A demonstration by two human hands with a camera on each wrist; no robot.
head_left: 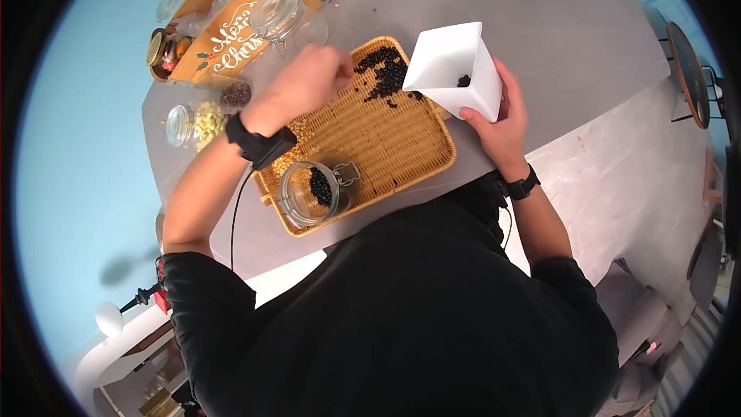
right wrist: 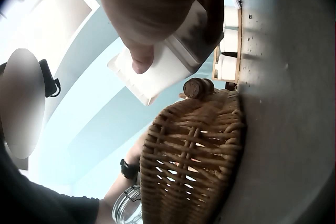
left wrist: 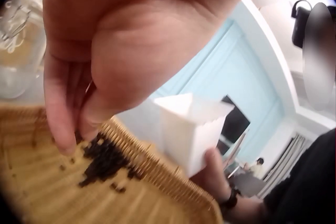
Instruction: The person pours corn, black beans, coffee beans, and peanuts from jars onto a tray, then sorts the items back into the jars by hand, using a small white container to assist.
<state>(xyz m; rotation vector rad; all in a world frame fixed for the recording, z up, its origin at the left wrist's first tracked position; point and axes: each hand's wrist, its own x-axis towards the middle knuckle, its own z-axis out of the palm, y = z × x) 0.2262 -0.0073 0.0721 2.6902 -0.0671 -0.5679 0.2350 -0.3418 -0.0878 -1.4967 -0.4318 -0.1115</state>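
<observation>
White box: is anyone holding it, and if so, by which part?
The right hand holds the white box by its outer walls, near the base. Whether the left hand pinches anything cannot be told.

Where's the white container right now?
In the head view, the white container is right of centre, gripped by the right hand, beside the wicker tray's end where black pieces lie.

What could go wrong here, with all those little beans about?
The white, square-mouthed box might slip from the grip of the right hand, spilling the small black beans inside. Loose black beans and yellow beans share the tan wicker tray, so they could mix. The clear glass jar might tip if bumped.
</observation>
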